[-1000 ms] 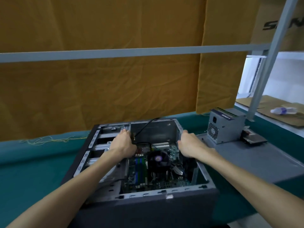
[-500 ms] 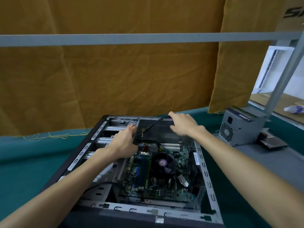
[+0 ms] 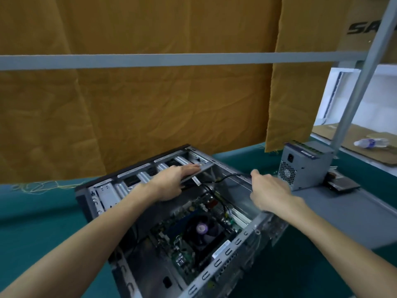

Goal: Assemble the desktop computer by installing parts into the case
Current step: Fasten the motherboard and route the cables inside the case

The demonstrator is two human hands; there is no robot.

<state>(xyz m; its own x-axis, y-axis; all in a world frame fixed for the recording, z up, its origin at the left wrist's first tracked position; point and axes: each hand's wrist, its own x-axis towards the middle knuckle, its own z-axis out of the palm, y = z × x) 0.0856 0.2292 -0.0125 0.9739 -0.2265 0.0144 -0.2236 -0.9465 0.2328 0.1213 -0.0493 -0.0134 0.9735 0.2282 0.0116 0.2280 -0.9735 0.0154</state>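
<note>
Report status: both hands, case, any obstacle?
Left hand flat on drive-bay rail. Right hand gripping case far edge. Black cable crosses inside.

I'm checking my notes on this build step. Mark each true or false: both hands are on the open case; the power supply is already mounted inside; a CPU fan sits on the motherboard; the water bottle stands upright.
1. Both the left hand and the right hand are on the case: true.
2. The power supply is mounted inside: false, it stands outside, right of the case.
3. A CPU fan sits on the motherboard: true.
4. The water bottle stands upright: false, it lies on its side.
</note>
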